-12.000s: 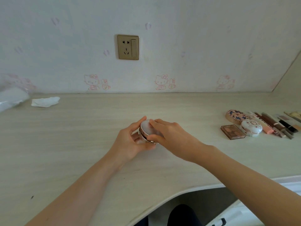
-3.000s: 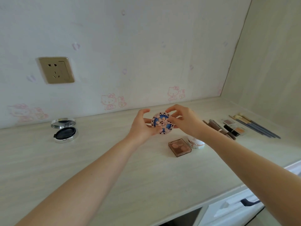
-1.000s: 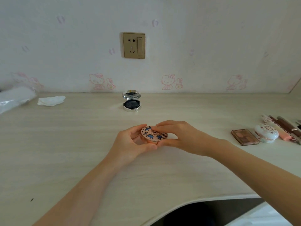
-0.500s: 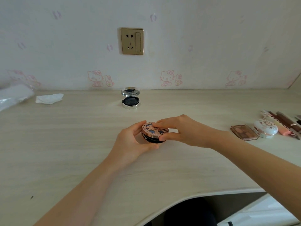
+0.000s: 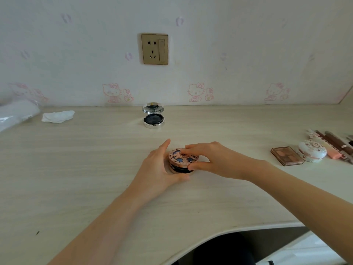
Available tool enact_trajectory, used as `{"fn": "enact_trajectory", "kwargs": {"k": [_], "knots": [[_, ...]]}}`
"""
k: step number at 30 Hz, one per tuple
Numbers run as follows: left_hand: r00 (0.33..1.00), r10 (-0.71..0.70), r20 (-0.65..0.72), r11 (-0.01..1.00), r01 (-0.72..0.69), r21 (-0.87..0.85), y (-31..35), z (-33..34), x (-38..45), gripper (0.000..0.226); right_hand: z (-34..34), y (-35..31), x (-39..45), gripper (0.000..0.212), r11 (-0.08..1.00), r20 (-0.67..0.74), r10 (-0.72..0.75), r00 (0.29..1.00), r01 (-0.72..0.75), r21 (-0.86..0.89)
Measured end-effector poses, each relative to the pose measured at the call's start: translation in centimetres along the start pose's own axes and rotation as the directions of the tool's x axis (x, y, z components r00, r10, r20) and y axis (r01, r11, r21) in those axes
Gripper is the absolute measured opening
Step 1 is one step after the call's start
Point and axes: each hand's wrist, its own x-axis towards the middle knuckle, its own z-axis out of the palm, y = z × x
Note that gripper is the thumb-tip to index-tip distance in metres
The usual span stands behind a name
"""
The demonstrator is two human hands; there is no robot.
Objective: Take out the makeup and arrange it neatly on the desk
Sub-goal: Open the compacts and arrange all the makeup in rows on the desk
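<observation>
— Pale wood-grain desk (image 5: 80, 169), curved along the near edge, set against a wall papered with pink cartoon cats. Brass-coloured socket plate (image 5: 154, 49) up on that wall, roughly centre.

— On the desk itself?

— At the back, just below the socket: a silver compact (image 5: 153, 115) standing open, mirror lid tilted up, dark pad in the base. Far left, a crumpled white tissue (image 5: 57, 116), with clear plastic wrapping (image 5: 16, 113) beside it at the frame edge. Far right, a brown square eyeshadow palette (image 5: 287, 156), touching or nearly touching a white domed case (image 5: 312, 153); behind those, a row of brown and pink sticks (image 5: 330, 147), partly cut off.

— And the hands?

— Both on a round patterned compact (image 5: 183, 159), rose gold with blue shapes on the lid, low over the desk at centre. Left hand (image 5: 159, 165) curled round the black base from the left, thumb underneath at the front. Right hand (image 5: 212, 159) pinching the lid, fingertips (image 5: 186, 151) on top, thumb at the front rim. Lid apparently lifted slightly off the base, dark gap showing, though hard to tell how far.
</observation>
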Motion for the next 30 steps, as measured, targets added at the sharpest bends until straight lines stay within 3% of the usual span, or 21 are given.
{"fn": "enact_trajectory", "kwargs": {"k": [9,18,30], "knots": [[0.999,-0.013,-0.053,1.0,0.014,0.013,0.0,-0.1,0.0,0.106,-1.0,0.0,0.6,0.041,0.998,0.07,0.03,0.997,-0.034,0.049],[0.996,-0.018,-0.085,1.0,0.018,-0.007,0.2,-0.2,0.0,0.103,-2.0,-0.5,2.0,0.037,0.99,0.038,0.071,0.997,-0.075,0.121],[0.996,-0.002,-0.092,0.999,-0.002,-0.048,0.5,-0.3,-0.1,0.098,-2.9,-0.7,2.8,0.041,0.915,0.089,0.148,0.985,-0.171,0.365]]}}
